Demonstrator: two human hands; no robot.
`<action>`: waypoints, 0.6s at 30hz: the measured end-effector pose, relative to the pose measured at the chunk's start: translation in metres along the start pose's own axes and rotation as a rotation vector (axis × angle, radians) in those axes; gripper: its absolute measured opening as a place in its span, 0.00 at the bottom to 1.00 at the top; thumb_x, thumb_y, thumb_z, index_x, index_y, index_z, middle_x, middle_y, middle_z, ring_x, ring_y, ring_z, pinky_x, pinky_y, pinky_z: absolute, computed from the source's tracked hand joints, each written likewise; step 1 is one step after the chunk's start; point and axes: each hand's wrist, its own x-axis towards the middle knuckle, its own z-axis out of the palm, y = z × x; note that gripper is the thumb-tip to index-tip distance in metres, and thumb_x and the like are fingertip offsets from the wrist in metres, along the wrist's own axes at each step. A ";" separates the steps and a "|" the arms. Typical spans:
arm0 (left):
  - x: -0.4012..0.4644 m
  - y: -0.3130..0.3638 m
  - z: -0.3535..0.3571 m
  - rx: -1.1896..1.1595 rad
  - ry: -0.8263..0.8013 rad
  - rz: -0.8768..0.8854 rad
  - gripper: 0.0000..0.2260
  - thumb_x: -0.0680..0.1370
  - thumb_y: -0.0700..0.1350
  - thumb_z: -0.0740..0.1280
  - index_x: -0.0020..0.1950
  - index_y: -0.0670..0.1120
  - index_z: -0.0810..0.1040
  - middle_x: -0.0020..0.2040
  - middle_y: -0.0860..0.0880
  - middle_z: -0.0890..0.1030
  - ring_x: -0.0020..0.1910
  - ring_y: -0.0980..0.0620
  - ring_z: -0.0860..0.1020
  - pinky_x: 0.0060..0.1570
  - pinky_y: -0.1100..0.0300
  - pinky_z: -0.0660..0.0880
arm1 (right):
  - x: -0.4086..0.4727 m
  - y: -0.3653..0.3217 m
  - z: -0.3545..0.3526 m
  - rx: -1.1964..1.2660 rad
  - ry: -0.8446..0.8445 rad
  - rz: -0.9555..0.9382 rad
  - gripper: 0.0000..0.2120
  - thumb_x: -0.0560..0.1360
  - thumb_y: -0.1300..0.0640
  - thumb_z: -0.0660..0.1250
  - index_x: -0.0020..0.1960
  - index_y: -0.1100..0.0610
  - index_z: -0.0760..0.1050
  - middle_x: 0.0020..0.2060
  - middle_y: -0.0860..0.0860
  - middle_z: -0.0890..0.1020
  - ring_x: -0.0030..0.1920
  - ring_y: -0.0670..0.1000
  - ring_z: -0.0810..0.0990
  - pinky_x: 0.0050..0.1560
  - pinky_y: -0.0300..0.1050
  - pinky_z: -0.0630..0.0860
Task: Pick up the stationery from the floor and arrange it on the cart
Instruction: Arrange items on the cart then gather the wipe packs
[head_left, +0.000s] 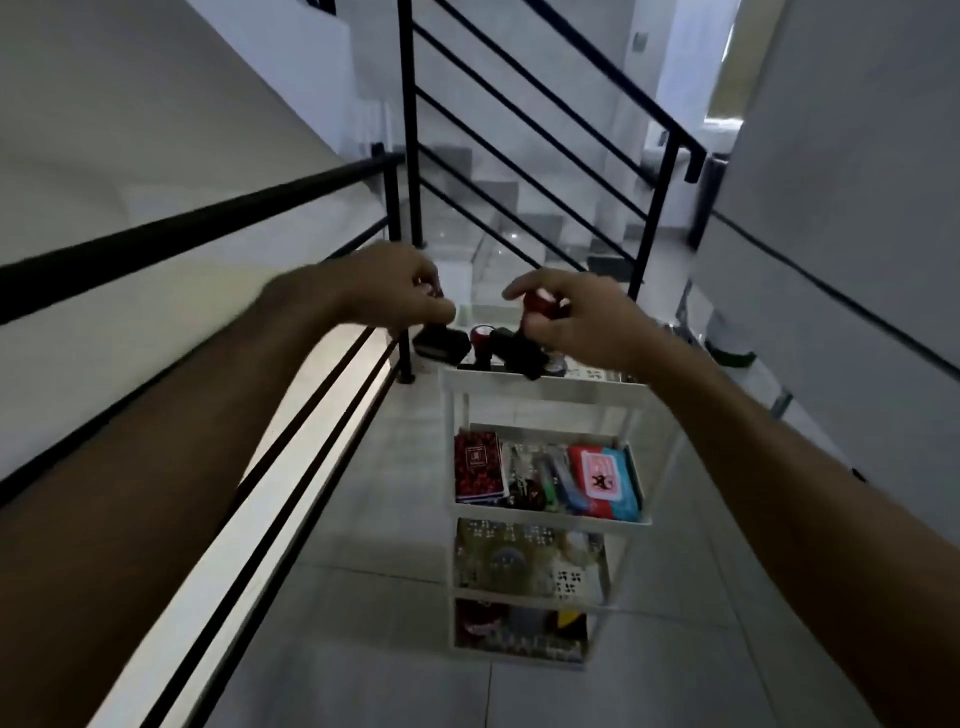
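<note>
Two hands over the top shelf of a white cart, each gripping a stamp.

Left hand (400, 288) curled around a small reddish item, blurred, above a black stamp (441, 344) on the cart (550, 387). Right hand (576, 317) pinching a red-handled stamp (540, 304), just above that shelf. Lower down, notebook (479, 466) and pens (550, 475) on the second shelf.
</note>
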 end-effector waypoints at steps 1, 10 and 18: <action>0.008 -0.009 -0.004 -0.022 0.037 -0.003 0.08 0.72 0.54 0.69 0.38 0.52 0.77 0.38 0.52 0.81 0.31 0.57 0.80 0.32 0.62 0.73 | 0.010 0.004 -0.005 0.000 0.034 0.015 0.16 0.75 0.52 0.67 0.63 0.43 0.75 0.46 0.40 0.76 0.44 0.40 0.78 0.40 0.30 0.73; 0.068 -0.062 0.017 -0.123 0.318 -0.060 0.14 0.68 0.58 0.70 0.41 0.47 0.80 0.36 0.52 0.80 0.36 0.59 0.78 0.31 0.64 0.73 | 0.091 0.040 0.033 0.007 0.007 0.125 0.17 0.75 0.59 0.68 0.62 0.46 0.76 0.56 0.48 0.79 0.49 0.48 0.80 0.49 0.40 0.78; 0.104 -0.063 0.041 -0.194 0.363 -0.116 0.20 0.68 0.61 0.71 0.44 0.45 0.83 0.39 0.46 0.83 0.40 0.52 0.80 0.36 0.59 0.76 | 0.115 0.051 0.048 -0.105 -0.390 -0.022 0.21 0.77 0.60 0.65 0.68 0.46 0.73 0.68 0.47 0.74 0.61 0.46 0.74 0.63 0.41 0.71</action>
